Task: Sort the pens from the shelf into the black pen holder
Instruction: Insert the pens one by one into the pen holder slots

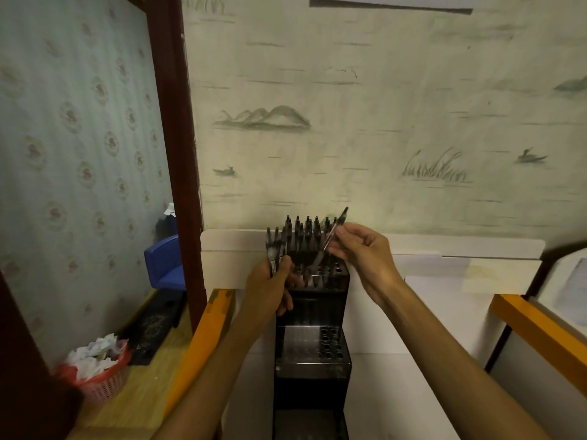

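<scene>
The right hand (359, 249) pinches one slim dark pen (332, 238), tilted above the tiered black plastic pen holder (313, 344) (top tier already crowded with upright pens). The left hand (273, 285) grips a small bundle of dark pens (273, 252) beside it.

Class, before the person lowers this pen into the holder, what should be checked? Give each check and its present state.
1. Right hand pinches the pen: ok.
2. Pen tip points down toward the holder: ok, though tilted.
3. Free holes in the top tier: ok, some open at right.
4. Tip lined up over a free hole: cannot tell.
5. Left hand holds spare pens clear of the path: ok.
</scene>
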### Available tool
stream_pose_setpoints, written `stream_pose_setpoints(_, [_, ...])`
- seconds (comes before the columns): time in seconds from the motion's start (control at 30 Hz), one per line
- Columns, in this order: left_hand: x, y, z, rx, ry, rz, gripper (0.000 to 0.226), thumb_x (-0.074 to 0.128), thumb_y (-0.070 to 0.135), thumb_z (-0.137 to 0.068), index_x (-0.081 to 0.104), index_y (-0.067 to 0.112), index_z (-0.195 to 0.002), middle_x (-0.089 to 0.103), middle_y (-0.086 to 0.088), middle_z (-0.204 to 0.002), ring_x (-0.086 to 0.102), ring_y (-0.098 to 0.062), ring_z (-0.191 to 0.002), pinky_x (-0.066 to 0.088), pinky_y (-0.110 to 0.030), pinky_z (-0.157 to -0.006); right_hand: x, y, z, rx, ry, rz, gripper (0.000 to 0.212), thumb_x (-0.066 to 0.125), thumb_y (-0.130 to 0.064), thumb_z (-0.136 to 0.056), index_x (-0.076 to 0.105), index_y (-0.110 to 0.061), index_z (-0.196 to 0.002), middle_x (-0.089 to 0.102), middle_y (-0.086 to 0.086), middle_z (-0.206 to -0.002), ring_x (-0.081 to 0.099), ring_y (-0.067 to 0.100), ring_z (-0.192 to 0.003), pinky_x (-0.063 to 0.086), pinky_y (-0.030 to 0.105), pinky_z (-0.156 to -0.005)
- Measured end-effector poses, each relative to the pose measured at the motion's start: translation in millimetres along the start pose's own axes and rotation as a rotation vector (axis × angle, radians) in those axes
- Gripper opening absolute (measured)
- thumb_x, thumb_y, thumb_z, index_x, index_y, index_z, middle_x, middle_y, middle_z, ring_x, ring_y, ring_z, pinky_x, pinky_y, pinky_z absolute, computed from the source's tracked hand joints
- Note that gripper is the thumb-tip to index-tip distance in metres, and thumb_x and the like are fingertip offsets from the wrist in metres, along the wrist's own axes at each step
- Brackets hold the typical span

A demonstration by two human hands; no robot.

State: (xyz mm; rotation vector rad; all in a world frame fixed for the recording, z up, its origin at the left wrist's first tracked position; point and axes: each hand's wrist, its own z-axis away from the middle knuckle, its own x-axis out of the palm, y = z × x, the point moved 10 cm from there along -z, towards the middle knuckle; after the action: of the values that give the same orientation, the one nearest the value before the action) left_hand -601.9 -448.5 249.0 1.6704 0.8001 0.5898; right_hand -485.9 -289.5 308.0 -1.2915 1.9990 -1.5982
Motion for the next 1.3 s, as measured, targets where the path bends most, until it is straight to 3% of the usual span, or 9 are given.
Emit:
stream_pose_setpoints(0.17, [-20,3,-1,0.038,0.114,-0.07,0.015,0.054,0.032,-0.101,0.055,0.017,-0.102,0.061,0.002,-0.075,0.058,-0.001,-0.056,0.042,-0.015,-0.047,-29,-24,-12,-0.148,0.169,0.28,0.018,0.07,-0.015,-0.09,0.072,-0.008,-0.106,0.075,0.01,-0.089,0.073,0.022,-0.083,0.06,0.03,-0.077])
stream_pose_setpoints(0.27, [-23,-1,-2,0.009,0.085,-0.019,0.013,0.055,0.024,-0.101,0.047,0.014,-0.104,0.05,0.002,-0.07,0.049,-0.004,-0.052,0.039,-0.016,-0.046,-35,-30,-15,-0.208,0.22,0.391,0.016,0.071,-0.015,-0.089,0.073,-0.014,-0.105,0.076,0.003,-0.089,0.073,0.016,-0.084,0.06,0.028,-0.077])
stream_pose_setpoints(0.4, [-25,1,-3,0.034,0.044,-0.028,0.015,0.054,0.024,-0.102,0.048,0.009,-0.104,0.049,0.001,-0.066,0.045,-0.007,-0.051,0.038,-0.022,-0.046,-37,-30,-17,-0.232,0.234,0.469,0.022,0.071,-0.015,-0.089,0.072,-0.01,-0.11,0.075,0.001,-0.093,0.072,0.011,-0.083,0.06,0.027,-0.079])
stream_pose_setpoints(0.67, [-33,-4,-3,0.074,0.079,-0.082,0.023,0.051,0.031,-0.102,0.06,0.014,-0.088,0.054,0.011,-0.052,0.048,0.001,-0.045,0.04,-0.014,-0.045,-28,-22,-14,-0.257,0.185,0.634,0.027,0.073,-0.016,-0.088,0.072,-0.007,-0.114,0.073,-0.004,-0.093,0.072,0.007,-0.083,0.058,0.02,-0.076])
stream_pose_setpoints(0.8, [-35,-7,-6,0.064,0.102,-0.088,0.023,0.051,0.03,-0.103,0.063,0.013,-0.094,0.055,0.008,-0.061,0.048,0.0,-0.048,0.039,-0.016,-0.048,-21,-16,-10,-0.274,0.141,0.854,0.021,0.073,-0.019,-0.089,0.075,-0.013,-0.109,0.074,-0.005,-0.093,0.07,0.005,-0.083,0.054,0.02,-0.082])
stream_pose_setpoints(0.93, [-35,-11,-7,0.048,0.101,-0.058,0.013,0.052,0.025,-0.102,0.06,0.015,-0.1,0.056,0.005,-0.067,0.049,-0.002,-0.053,0.039,-0.017,-0.051,-18,-4,-6,-0.241,0.095,1.016,0.011,0.067,-0.023,-0.093,0.077,-0.024,-0.088,0.07,-0.016,-0.075,0.063,-0.008,-0.073,0.04,0.001,-0.066])
stream_pose_setpoints(1.0, [-34,-10,-6,0.053,0.102,-0.049,0.009,0.054,0.022,-0.101,0.057,0.014,-0.103,0.059,0.002,-0.073,0.052,-0.001,-0.055,0.041,-0.017,-0.052,-18,-3,-5,-0.233,0.09,1.068,0.018,0.065,-0.024,-0.095,0.071,-0.028,-0.078,0.064,-0.019,-0.068,0.062,-0.007,-0.068,0.037,0.002,-0.061])
stream_pose_setpoints(1.17, [-29,-11,-5,0.032,0.072,-0.018,0.012,0.053,0.017,-0.102,0.058,0.008,-0.109,0.059,0.001,-0.075,0.054,-0.001,-0.055,0.041,-0.014,-0.053,-21,-2,-5,-0.205,0.096,1.109,0.016,0.067,-0.027,-0.093,0.077,-0.018,-0.084,0.067,-0.012,-0.071,0.063,-0.002,-0.07,0.043,0.014,-0.066])
stream_pose_setpoints(1.3, [-26,-4,-2,0.045,0.059,-0.007,0.011,0.054,0.016,-0.101,0.059,0.011,-0.109,0.061,0.004,-0.075,0.056,0.0,-0.053,0.046,-0.016,-0.056,-29,-10,1,-0.187,0.203,1.079,0.011,0.074,-0.031,-0.086,0.069,-0.027,-0.077,0.065,-0.019,-0.068,0.061,-0.006,-0.064,0.039,0.007,-0.059])
